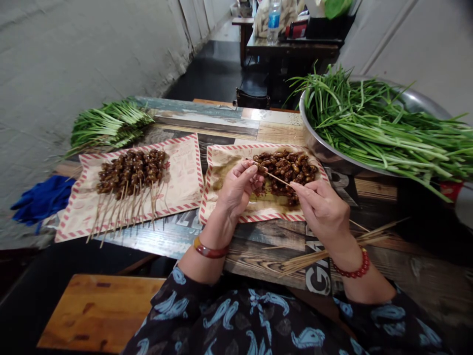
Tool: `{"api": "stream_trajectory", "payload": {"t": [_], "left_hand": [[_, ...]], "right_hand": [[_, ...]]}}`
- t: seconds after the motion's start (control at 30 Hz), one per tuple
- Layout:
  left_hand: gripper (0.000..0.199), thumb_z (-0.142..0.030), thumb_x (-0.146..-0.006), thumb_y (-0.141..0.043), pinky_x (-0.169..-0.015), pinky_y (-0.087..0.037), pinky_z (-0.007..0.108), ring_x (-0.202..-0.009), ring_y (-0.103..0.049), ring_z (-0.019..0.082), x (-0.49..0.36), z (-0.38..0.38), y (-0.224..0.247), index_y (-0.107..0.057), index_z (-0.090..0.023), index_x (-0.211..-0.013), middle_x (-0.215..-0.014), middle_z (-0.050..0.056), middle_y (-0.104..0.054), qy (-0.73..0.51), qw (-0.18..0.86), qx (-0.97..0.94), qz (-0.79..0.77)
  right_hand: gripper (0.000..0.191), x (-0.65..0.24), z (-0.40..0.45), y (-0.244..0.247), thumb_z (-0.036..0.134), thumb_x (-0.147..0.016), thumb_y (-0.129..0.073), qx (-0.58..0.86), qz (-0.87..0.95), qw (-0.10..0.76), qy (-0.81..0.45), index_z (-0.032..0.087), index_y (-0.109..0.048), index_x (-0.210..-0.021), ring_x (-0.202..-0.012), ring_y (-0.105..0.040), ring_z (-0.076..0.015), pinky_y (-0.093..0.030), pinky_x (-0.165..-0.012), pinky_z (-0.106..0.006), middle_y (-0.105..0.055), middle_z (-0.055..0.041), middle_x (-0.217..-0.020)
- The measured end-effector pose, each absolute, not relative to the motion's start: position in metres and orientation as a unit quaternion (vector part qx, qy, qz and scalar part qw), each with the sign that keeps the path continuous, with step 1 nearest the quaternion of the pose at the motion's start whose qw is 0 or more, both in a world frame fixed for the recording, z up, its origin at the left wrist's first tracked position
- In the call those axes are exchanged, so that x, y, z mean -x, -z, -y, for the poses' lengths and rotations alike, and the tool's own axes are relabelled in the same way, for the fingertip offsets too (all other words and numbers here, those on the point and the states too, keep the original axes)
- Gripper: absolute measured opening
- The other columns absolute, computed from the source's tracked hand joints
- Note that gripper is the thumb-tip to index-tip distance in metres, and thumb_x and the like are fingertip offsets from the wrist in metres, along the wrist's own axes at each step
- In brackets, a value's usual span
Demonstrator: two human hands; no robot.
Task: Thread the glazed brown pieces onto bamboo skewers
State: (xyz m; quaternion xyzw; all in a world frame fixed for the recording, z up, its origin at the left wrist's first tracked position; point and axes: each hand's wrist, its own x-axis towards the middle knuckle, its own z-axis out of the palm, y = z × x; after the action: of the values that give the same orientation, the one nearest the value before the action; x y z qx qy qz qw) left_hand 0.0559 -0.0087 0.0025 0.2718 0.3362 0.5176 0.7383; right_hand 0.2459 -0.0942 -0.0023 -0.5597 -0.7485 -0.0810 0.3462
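My right hand (322, 206) pinches a thin wooden skewer (279, 178) that points up and to the left. At its tip, the fingers of my left hand (242, 185) close on a small brown glossy food piece (260, 168), partly hidden by them. Both hands are above a striped-edge paper sheet (218, 207) bearing a pile of loose brown pieces (291, 167) in dark sauce. On a second paper sheet (185, 185) to the left lie several loaded skewers (133, 170) side by side, bare ends toward me.
Loose bare skewers (310, 260) lie by my right forearm. A big metal bowl (308, 129) of long green stalks (373, 130) stands at the right. Skewered greens (111, 123) and a blue cloth-like item (42, 199) are at the left. A wooden stool (99, 310) is below the table.
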Motion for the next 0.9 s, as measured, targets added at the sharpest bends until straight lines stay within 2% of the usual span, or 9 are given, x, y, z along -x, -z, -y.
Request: {"api": "stream_trajectory", "payload": {"t": [0.37,0.9], "left_hand": [[0.039,-0.027,-0.06,-0.085,-0.057,-0.048,0.02,-0.055,-0.058,0.006,-0.0583,0.0091,0.0021,-0.059,-0.016,-0.087,-0.068,-0.005,-0.06,-0.53,0.714,-0.301,-0.344],[0.04,-0.027,-0.058,-0.085,-0.054,-0.048,0.02,-0.054,-0.06,0.008,-0.0635,0.0148,0.0003,-0.056,-0.016,-0.083,-0.07,-0.005,-0.061,-0.514,0.717,-0.304,-0.361]], "right_hand": [[0.027,-0.2449,0.0954,-0.0007,0.014,-0.092,-0.056,0.578,0.742,0.325,0.101,0.022,-0.072,-0.113,-0.074,-0.062,-0.011,-0.047,-0.066,-0.02,-0.067,-0.0038,-0.085],[0.026,-0.2405,0.0964,-0.0019,0.015,-0.093,-0.055,0.592,0.729,0.333,0.087,0.025,-0.072,-0.111,-0.076,-0.061,-0.0112,-0.048,-0.068,-0.021,-0.068,-0.0034,-0.086]]}}
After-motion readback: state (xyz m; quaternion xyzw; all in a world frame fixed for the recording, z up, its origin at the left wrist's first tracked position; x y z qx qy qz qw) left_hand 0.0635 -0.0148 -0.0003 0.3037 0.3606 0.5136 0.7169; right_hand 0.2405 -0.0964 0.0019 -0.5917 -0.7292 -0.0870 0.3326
